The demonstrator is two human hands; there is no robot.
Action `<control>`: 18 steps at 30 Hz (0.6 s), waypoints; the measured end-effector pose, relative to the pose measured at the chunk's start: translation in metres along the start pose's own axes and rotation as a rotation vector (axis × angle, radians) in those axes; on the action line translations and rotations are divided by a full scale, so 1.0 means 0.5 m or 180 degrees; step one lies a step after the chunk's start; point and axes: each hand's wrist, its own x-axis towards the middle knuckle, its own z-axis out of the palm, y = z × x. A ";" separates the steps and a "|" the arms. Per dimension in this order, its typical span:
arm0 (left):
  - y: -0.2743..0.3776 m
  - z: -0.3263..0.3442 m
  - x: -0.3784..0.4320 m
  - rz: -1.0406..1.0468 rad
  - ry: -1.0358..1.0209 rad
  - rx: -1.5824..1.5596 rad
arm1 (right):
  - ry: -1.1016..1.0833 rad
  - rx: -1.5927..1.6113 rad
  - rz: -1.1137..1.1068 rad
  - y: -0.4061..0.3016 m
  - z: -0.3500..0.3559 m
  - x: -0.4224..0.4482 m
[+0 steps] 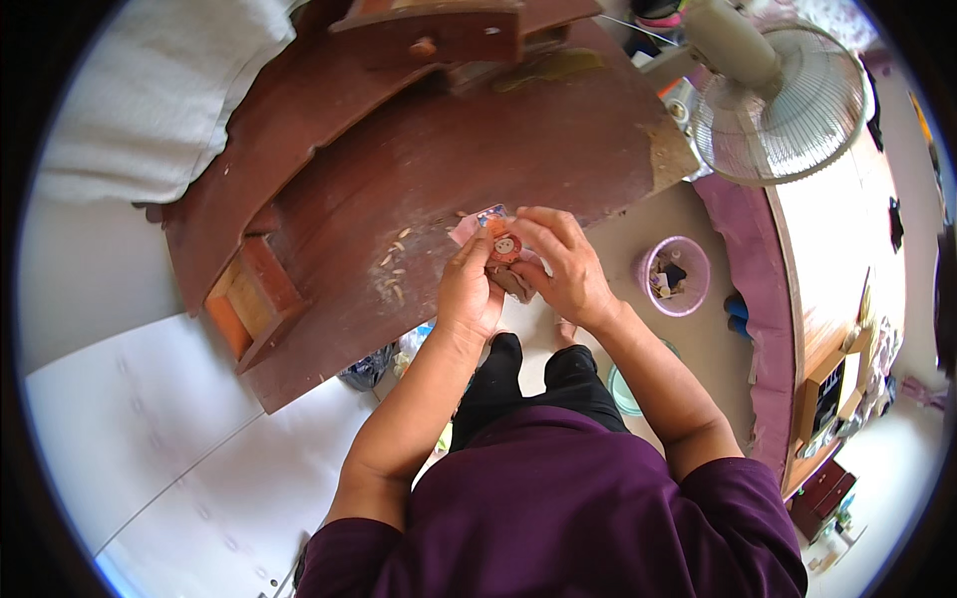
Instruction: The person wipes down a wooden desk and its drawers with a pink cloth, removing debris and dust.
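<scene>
Above the near edge of the dark red wooden table, my left hand (pixel 469 288) pinches a small printed packet (pixel 506 249) between thumb and fingers. The packet is orange and pink with a round cartoon-like picture. My right hand (pixel 570 265) is curled round its right side, fingertips at the top and thumb lower down. A crumpled brown cloth-like piece (pixel 514 284) hangs beneath the packet, partly hidden by both hands. A pink sheet (pixel 465 230) sticks out behind the left thumb. Several pale slivers (pixel 396 258) lie on the tabletop (pixel 478 149) left of my hands.
Small drawers (pixel 463 37) stand along the table's back, and an open compartment (pixel 254 291) is at its left. A standing fan (pixel 781 105) is at upper right. A pink waste bin (pixel 675 276) holding rubbish stands on the floor. Below the table edge sits a black plastic bag (pixel 368 370).
</scene>
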 end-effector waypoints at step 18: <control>-0.138 0.134 0.028 0.0347 -0.0021 0.0970 | 0.0038 0.2210 0.2269 0.101 -0.156 -0.070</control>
